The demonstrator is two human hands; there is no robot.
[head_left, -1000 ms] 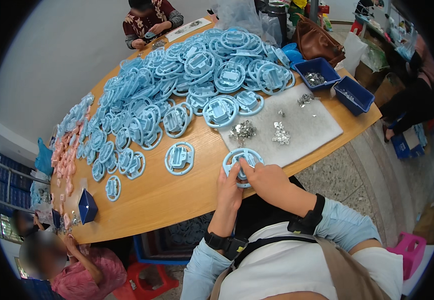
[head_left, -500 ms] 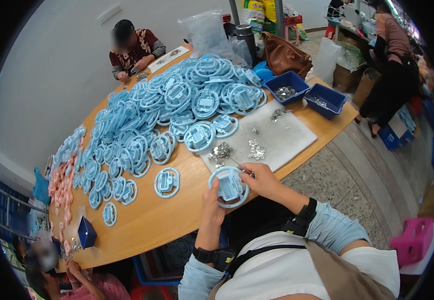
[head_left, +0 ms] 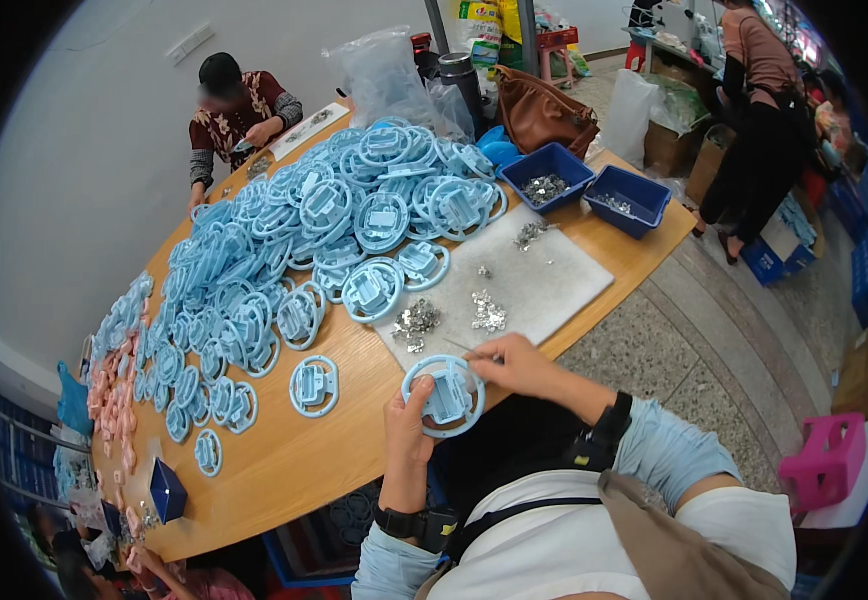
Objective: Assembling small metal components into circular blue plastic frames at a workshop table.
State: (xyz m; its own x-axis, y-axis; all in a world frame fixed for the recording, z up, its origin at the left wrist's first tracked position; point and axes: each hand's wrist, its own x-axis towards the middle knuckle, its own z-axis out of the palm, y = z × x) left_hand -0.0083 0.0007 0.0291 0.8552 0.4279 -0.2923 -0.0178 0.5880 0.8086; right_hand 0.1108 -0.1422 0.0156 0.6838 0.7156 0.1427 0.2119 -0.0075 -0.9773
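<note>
In my left hand (head_left: pixel 409 432) I hold a light blue plastic ring-shaped part (head_left: pixel 445 398) by its left rim, thumb on top. A rectangular box-like housing fills the ring's middle. My right hand (head_left: pixel 516 368) is at the ring's upper right, fingers closed on a thin pointed metal tool (head_left: pixel 463 347); its tip points left above the ring's upper rim. Just beyond my hands lies a pale grey-white board (head_left: pixel 554 285). Small silvery metal pieces (head_left: pixel 417 322) lie on it, with another cluster of metal pieces (head_left: pixel 488 312) beside them.
A large pile of similar light blue parts (head_left: pixel 294 220) covers the wooden table (head_left: pixel 284 480). Pink parts (head_left: pixel 114 400) lie far left. Two blue bins (head_left: pixel 629 205) with metal pieces stand beyond the board, near a brown bag (head_left: pixel 544 110). A co-worker (head_left: pixel 239 110) sits across.
The whole view has shifted a little. My right hand has moved slightly rightward relative to the table, still with the tool. The co-worker across has lowered one hand to the table edge.
</note>
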